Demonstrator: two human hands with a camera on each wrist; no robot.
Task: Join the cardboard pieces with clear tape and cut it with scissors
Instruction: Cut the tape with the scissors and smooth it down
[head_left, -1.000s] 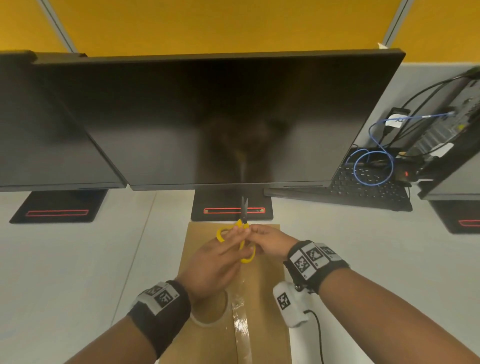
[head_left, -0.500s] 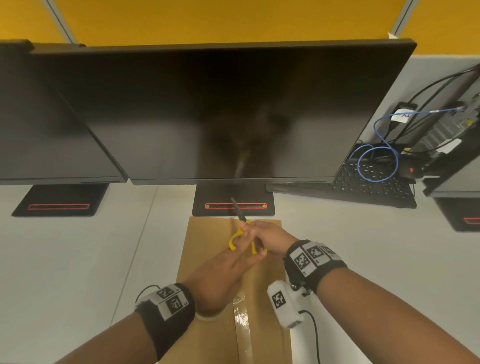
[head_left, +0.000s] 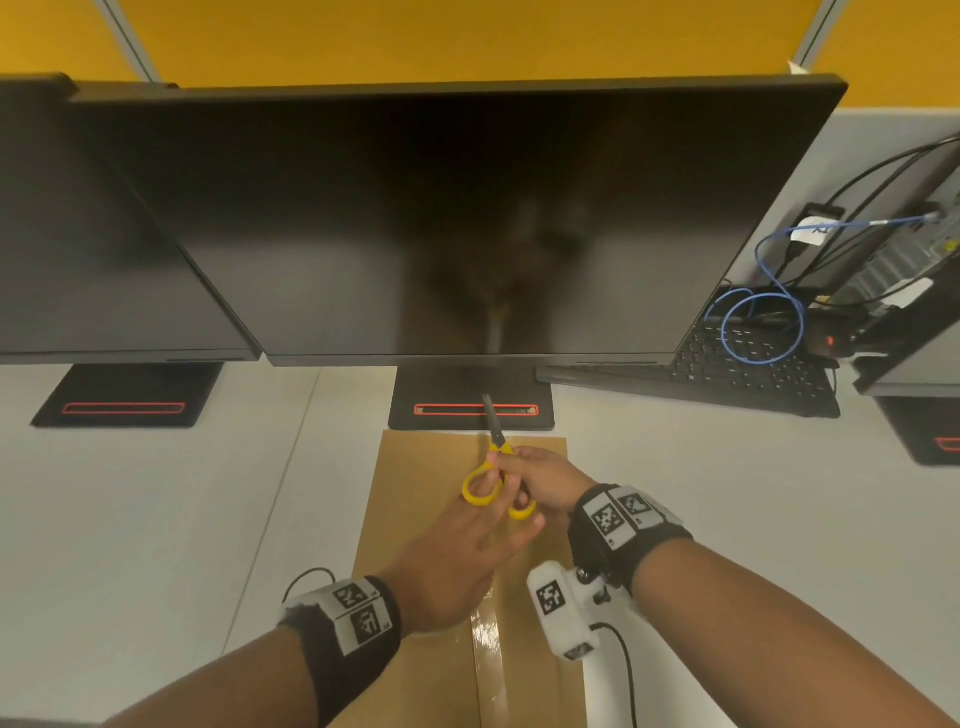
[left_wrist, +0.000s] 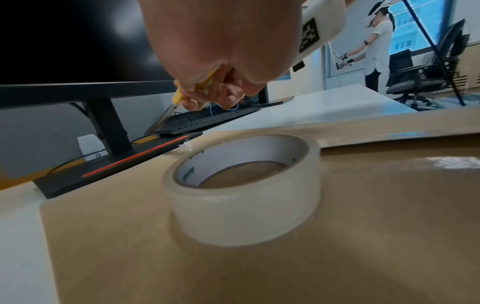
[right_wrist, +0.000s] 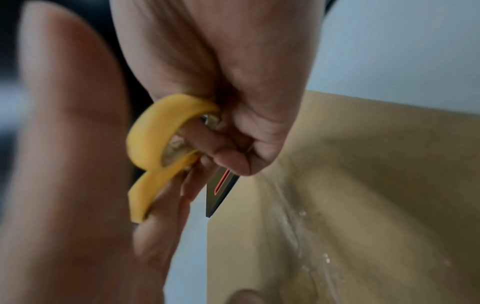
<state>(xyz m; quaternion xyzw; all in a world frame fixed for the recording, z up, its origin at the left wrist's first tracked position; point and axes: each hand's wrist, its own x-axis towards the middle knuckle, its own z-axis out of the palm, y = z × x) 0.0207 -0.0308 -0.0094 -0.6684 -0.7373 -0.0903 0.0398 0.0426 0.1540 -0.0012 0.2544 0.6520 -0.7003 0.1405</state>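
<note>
Yellow-handled scissors (head_left: 497, 470) pinched by right hand (head_left: 540, 475), left hand (head_left: 457, 566) fingers extended touching handles, tape roll (left_wrist: 242, 189) on cardboard (head_left: 415, 493), worktop (head_left: 156, 519) beneath.

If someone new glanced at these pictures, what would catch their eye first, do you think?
Probably the yellow-handled scissors, gripped by the right hand above the far end of the cardboard, blades pointing at the big dark monitor. The left hand reaches toward the handles. A roll of clear tape sits on the cardboard beneath the left wrist.

Office, monitors (head_left: 457, 223), keyboard (head_left: 727, 371), desk (head_left: 156, 519), swivel chair (left_wrist: 426, 78)
</note>
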